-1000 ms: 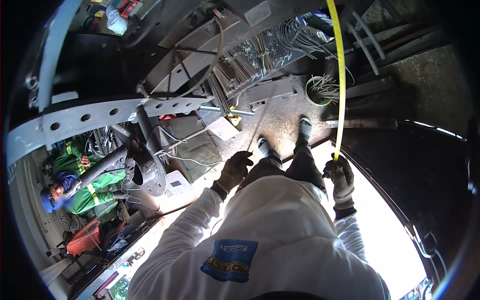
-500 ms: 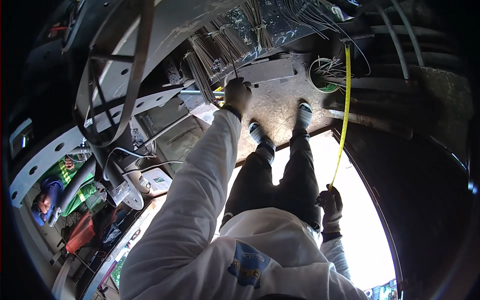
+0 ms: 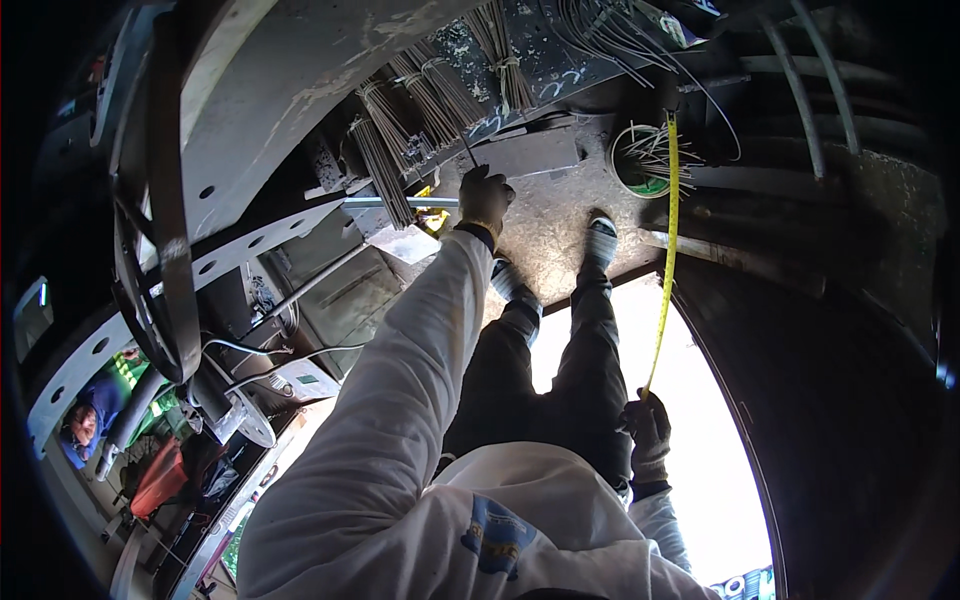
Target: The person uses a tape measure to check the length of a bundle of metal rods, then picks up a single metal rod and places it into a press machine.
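Observation:
My left hand, in a dark glove, reaches forward over the floor with its fingers closed. A thin dark rod sticks out ahead of its fingertips and appears held there. My right hand, also gloved, is low at my right side. Its fingers are closed on the near end of a yellow tape measure. The tape's blade runs forward, pulled out, to a dark metal part near a bucket; how its far end is fixed is too dark to tell. The tape's case cannot be made out.
Tied bundles of thin rods lie on a dark steel surface ahead. A bucket of thin rods stands beside the tape. At left, a perforated metal beam and curved metal frame take up space. A person is beyond them.
My view has shifted a little. The tape and my right hand now appear slightly further left, with the tape still held. The left hand stays closed by the rod, a little lower in view.

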A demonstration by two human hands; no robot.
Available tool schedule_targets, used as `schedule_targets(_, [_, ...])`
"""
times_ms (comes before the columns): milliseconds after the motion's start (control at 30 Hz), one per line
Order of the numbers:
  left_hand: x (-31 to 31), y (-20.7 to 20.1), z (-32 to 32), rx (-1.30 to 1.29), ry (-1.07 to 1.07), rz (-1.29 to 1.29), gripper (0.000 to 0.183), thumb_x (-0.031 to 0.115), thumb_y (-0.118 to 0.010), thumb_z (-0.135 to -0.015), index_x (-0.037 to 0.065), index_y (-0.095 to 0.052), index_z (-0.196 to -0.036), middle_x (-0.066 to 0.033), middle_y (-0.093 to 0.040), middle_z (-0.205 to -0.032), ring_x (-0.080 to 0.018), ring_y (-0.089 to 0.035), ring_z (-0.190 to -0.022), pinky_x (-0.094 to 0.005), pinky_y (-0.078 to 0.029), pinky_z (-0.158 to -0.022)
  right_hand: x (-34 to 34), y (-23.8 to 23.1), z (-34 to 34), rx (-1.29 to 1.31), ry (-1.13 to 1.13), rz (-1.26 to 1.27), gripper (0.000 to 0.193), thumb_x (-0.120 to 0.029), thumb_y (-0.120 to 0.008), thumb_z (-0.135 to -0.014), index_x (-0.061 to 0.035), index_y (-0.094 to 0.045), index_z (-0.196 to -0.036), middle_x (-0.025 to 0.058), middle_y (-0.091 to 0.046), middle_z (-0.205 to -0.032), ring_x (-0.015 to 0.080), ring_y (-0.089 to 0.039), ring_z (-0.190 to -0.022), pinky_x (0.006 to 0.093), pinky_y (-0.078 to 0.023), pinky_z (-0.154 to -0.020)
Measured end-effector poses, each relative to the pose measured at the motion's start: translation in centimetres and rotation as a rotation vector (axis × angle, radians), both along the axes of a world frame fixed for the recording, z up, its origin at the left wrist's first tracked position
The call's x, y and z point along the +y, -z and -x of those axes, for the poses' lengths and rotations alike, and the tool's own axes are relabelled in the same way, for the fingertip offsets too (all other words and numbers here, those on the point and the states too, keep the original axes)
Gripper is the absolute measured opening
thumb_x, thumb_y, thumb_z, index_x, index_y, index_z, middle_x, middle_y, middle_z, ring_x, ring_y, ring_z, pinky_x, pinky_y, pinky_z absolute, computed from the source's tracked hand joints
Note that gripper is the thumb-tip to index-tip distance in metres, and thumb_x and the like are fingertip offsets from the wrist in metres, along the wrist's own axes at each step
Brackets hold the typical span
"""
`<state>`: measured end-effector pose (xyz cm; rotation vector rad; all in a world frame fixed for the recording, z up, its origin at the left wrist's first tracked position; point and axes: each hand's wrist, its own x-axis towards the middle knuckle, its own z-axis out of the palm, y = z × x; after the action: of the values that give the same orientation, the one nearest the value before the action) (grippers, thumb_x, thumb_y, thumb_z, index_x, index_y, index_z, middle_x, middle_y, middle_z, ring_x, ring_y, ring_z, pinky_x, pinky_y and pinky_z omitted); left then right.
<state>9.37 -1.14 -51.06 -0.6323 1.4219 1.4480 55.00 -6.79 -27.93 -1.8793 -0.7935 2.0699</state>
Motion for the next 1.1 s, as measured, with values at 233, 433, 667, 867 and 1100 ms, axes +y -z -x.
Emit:
schedule_targets(233, [2.0, -0.2, -3.3, 0.253, -0.140, 0.053, 0.016, 0.021, -0.050, -0.094, 0.011, -0.056, -0.106, -0.0088, -0.055, -0.071, -0.0185, -0.046, -0.052, -0.0340, -0.037, -0.044, -0.2, 0.4, 0.2, 0.007, 0.035, -0.018, 0.040, -0.023, -0.055, -0.097, 0.0053, -0.051, -0.126, 0.0091, -0.064, -0.086, 0.0124, -0.060, -0.067, 0.0277, -0.053, -0.062])
schedule_targets(433, [2.5, -1.4, -1.7, 0.246, -0.027, 0.028, 0.020, 0.015, -0.049, -0.096, 0.014, -0.049, -0.117, -0.0093, -0.056, -0.082, -0.0165, -0.044, -0.050, -0.0291, -0.035, -0.042, -0.2, 0.9, 0.6, -0.045, -0.053, -0.025, 0.041, -0.022, -0.057, -0.096, 0.0054, -0.052, -0.125, 0.0091, -0.064, -0.086, 0.0122, -0.059, -0.065, 0.0260, -0.052, -0.061])
schedule_targets(667, [2.0, -1.9, -3.2, 0.162, -0.070, 0.053, 0.016, 0.019, -0.047, -0.098, 0.015, -0.049, -0.114, -0.0047, -0.054, -0.074, -0.0148, -0.042, -0.045, -0.0267, -0.032, -0.039, -0.1, 1.1, 1.2, -0.002, 0.004, 0.016, 0.041, -0.022, -0.058, -0.095, 0.0054, -0.052, -0.125, 0.0089, -0.064, -0.086, 0.0122, -0.059, -0.066, 0.0261, -0.052, -0.062])
schedule_targets(867, [2.0, -1.8, -1.7, 0.216, -0.008, 0.062, 0.020, 0.025, -0.046, -0.098, 0.008, -0.054, -0.093, -0.0051, -0.050, -0.062, -0.0142, -0.044, -0.045, -0.0249, -0.030, -0.038, -0.4, 1.6, 1.0, 0.059, 0.065, 0.008, 0.041, -0.021, -0.058, -0.095, 0.0041, -0.051, -0.126, 0.0088, -0.064, -0.086, 0.0128, -0.059, -0.065, 0.0267, -0.052, -0.061])
schedule_targets(1100, [2.5, -2.8, -2.9, 0.250, -0.081, 0.060, 0.017, 0.022, -0.047, -0.098, 0.007, -0.053, -0.095, -0.0059, -0.050, -0.065, -0.0140, -0.045, -0.046, -0.0241, -0.029, -0.039, -0.7, 3.1, 0.3, -0.057, -0.253, -0.258, 0.047, -0.036, -0.049, -0.099, 0.0062, -0.054, -0.119, 0.0094, -0.065, -0.084, 0.0159, -0.063, -0.061, 0.0279, -0.053, -0.055])
